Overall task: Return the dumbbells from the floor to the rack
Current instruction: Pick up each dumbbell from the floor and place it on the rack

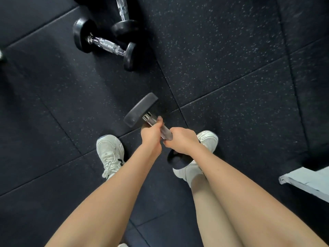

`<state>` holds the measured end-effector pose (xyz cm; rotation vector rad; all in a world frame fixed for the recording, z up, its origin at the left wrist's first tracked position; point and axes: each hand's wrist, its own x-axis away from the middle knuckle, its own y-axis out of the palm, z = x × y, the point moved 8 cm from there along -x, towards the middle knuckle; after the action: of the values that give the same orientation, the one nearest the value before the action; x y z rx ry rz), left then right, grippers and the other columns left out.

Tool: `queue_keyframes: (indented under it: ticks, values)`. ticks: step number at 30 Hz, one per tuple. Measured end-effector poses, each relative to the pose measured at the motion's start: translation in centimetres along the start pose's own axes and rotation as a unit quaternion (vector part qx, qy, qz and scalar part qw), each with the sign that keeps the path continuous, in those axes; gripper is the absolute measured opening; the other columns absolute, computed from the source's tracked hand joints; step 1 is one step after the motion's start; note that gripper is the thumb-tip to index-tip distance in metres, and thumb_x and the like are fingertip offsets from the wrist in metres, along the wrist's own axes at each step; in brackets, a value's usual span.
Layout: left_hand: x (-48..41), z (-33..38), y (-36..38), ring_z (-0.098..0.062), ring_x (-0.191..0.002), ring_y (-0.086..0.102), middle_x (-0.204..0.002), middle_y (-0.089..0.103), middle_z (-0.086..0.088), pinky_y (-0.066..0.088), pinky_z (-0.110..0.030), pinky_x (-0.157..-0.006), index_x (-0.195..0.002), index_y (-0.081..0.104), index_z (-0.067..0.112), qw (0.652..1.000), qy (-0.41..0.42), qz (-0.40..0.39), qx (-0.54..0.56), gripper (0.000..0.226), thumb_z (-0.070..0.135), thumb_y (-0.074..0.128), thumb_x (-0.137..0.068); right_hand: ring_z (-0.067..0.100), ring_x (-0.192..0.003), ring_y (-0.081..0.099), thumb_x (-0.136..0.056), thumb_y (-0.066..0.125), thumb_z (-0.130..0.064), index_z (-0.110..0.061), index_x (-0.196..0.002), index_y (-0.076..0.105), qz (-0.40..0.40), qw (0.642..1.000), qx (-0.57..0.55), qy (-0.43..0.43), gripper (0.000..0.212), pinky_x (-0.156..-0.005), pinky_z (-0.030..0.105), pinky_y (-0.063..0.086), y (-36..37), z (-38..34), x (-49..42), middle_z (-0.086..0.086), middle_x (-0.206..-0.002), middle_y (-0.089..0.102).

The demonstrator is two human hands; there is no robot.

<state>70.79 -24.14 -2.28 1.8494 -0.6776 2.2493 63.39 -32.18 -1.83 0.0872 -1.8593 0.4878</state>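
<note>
A person stands over a black speckled rubber floor (231,68) in a gym, looking straight down, with both hands wrapped around the chrome handle of a dumbbell (140,109). The left hand (151,134) grips the bar nearer the far black head, fingers curled under it and thumb on top. The right hand (183,141) closes round the bar just behind it, nearer the other head, which shows only in part beneath the wrist. The two hands sit almost touching on the handle. The dumbbell lies between the person's white sneakers (110,154), pointing away and to the left; whether its near head rests on the floor cannot be told.

Two more weights lie on the floor well ahead, at the top of the frame. A second dumbbell (105,44) lies across the view with its chrome handle exposed. A third dumbbell (124,15), cut off by the upper edge, rests one black head just beside the second.

At the right edge, a pale grey slab (306,180) juts into view; what it belongs to is unclear.
</note>
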Motion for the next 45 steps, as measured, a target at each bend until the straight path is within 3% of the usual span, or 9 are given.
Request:
queue_keyframes:
  ticks: [4,7,11,17,21,26,36,43,45]
  values:
    - [9.1,2.3,0.1,-0.018,-0.086,0.063,-0.087,0.063,0.001,0.048,-0.027,-0.061,-0.101,0.054,0.017,0.997,0.052,-0.033,-0.041,0.022,0.021,0.068,-0.086,0.029,-0.091,0.064,-0.086,0.057,-0.038,-0.016,-0.092,0.056,0.034,0.997,-0.068,0.018,0.023,-0.074,0.036,0.046,-3.7,-0.9,8.8,0.005,-0.096,0.068]
    - [17.0,3.5,0.4,-0.017,-0.082,0.061,-0.083,0.061,0.004,0.05,-0.032,-0.073,-0.096,0.053,0.021,0.992,0.08,-0.059,-0.075,0.02,0.022,0.07,-0.085,0.029,-0.089,0.065,-0.084,0.06,-0.039,-0.016,-0.094,0.058,0.079,0.988,-0.123,0.044,0.025,-0.071,0.035,0.046,-6.4,-1.3,16.7,0.005,-0.096,0.069]
    - [28.5,5.4,1.0,-0.024,-0.097,0.063,-0.102,0.066,-0.004,0.051,-0.039,-0.091,-0.115,0.055,0.013,0.974,0.146,-0.084,-0.15,0.039,0.027,0.072,-0.082,0.031,-0.093,0.066,-0.084,0.061,-0.041,-0.011,-0.104,0.062,0.114,0.972,-0.195,0.07,0.035,-0.077,0.038,0.05,-10.6,-1.5,27.5,0.008,-0.1,0.069]
    - [46.8,8.4,3.5,-0.029,-0.098,0.065,-0.101,0.069,-0.008,0.054,-0.045,-0.09,-0.109,0.061,0.009,0.93,0.241,-0.106,-0.258,0.042,0.032,0.074,-0.077,0.028,-0.1,0.065,-0.084,0.064,-0.045,-0.014,-0.112,0.06,0.159,0.942,-0.277,0.1,0.042,-0.082,0.035,0.051,-17.4,-0.2,42.1,0.004,-0.105,0.068]
    - [58.2,10.2,6.7,-0.033,-0.091,0.067,-0.089,0.068,-0.009,0.056,-0.05,-0.085,-0.102,0.064,0.008,0.887,0.316,-0.133,-0.31,0.039,0.033,0.076,-0.075,0.028,-0.103,0.065,-0.081,0.062,-0.048,-0.017,-0.112,0.063,0.221,0.915,-0.333,0.051,0.044,-0.085,0.036,0.052,-23.0,0.8,50.9,0.005,-0.108,0.071]
    - [70.1,12.1,12.2,-0.032,-0.092,0.068,-0.087,0.068,-0.009,0.056,-0.05,-0.086,-0.073,0.059,0.02,0.824,0.418,-0.176,-0.341,0.019,0.027,0.076,-0.074,0.024,-0.098,0.067,-0.08,0.062,-0.044,-0.019,-0.103,0.07,0.314,0.86,-0.402,0.016,0.035,-0.08,0.033,0.051,-30.2,3.2,59.7,0.002,-0.101,0.074]
    - [83.6,14.0,26.6,-0.026,-0.08,0.064,-0.08,0.065,-0.007,0.055,-0.045,-0.082,-0.075,0.063,0.015,0.716,0.514,-0.264,-0.392,0.018,0.022,0.079,-0.071,0.029,-0.084,0.071,-0.072,0.062,-0.048,-0.012,-0.084,0.072,0.482,0.744,-0.462,0.018,0.039,-0.079,0.042,0.056,-42.9,11.3,66.8,0.008,-0.083,0.076]
    - [84.9,15.7,38.7,-0.028,-0.095,0.068,-0.092,0.07,-0.011,0.056,-0.045,-0.088,-0.07,0.06,0.017,0.669,0.497,-0.287,-0.472,0.019,0.017,0.079,-0.072,0.024,-0.083,0.07,-0.075,0.064,-0.048,-0.015,-0.088,0.071,0.494,0.688,-0.525,0.089,0.036,-0.077,0.036,0.055,-50.3,17.5,64.4,0.004,-0.084,0.075]
    - [84.7,16.9,42.2,-0.025,-0.093,0.068,-0.093,0.07,-0.007,0.056,-0.042,-0.087,-0.082,0.064,0.013,0.651,0.492,-0.28,-0.506,0.019,0.022,0.078,-0.073,0.024,-0.081,0.07,-0.077,0.063,-0.047,-0.015,-0.087,0.071,0.486,0.677,-0.543,0.109,0.035,-0.074,0.034,0.054,-52.8,18.8,63.0,0.003,-0.083,0.075]
